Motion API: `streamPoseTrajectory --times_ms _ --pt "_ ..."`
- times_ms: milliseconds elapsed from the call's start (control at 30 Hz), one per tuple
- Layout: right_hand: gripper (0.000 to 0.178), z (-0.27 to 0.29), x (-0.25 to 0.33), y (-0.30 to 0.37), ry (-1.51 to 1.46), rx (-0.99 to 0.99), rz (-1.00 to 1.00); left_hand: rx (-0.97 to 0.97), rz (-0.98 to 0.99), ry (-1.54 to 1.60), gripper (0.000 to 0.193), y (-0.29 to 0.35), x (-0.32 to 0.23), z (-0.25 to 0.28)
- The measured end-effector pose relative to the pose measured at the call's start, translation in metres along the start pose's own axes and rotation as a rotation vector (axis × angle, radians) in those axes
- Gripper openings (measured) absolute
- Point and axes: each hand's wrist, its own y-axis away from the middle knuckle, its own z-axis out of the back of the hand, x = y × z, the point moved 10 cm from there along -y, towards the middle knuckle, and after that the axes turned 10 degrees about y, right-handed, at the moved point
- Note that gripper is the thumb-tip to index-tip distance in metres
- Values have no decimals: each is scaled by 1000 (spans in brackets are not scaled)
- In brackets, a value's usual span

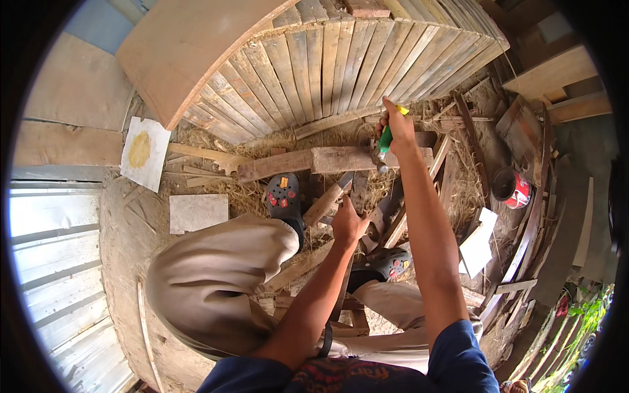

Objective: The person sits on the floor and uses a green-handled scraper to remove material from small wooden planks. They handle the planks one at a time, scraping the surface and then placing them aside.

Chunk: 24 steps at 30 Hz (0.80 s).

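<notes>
My right hand (398, 128) is closed round the green and yellow handle of what looks like a hammer (385, 139). Its metal end points down beside a thick wooden beam (341, 159) lying across the ground. Nearer to me, my left hand (349, 224) is closed among short wood pieces between my feet; what its fingers grip is hidden. A short wood block (324, 204) lies slantwise just left of those fingers. My dark clogs (284, 195) stand on either side, the left one close to the beam.
A large curved structure of wooden slats (327, 72) fills the far side. White sheets (198, 213) lie at left, and another (478, 242) at right. A red can (512, 188) sits among scrap boards at right. Corrugated metal (59, 262) borders the left. Straw and offcuts litter the dirt.
</notes>
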Motion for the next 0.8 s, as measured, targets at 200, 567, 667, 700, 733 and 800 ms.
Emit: streamPoseTrajectory --times_ms 200,567,667,700,733,800 --pt "40 -1 16 8 -41 161 117 -36 -12 -7 76 3 -6 2" --pt "20 20 0 32 -495 -279 315 25 69 -39 80 1 -3 -3" --pt "22 15 4 31 -423 -224 342 43 64 -38 78 -1 -6 -3" --pt "24 14 13 40 -338 -223 447 44 69 -30 75 -1 -6 -3" --pt "26 11 16 48 -251 -227 486 57 87 -24 73 -1 -4 -4" --pt "31 -3 33 86 91 -266 772 8 35 -23 66 -1 -8 -1"
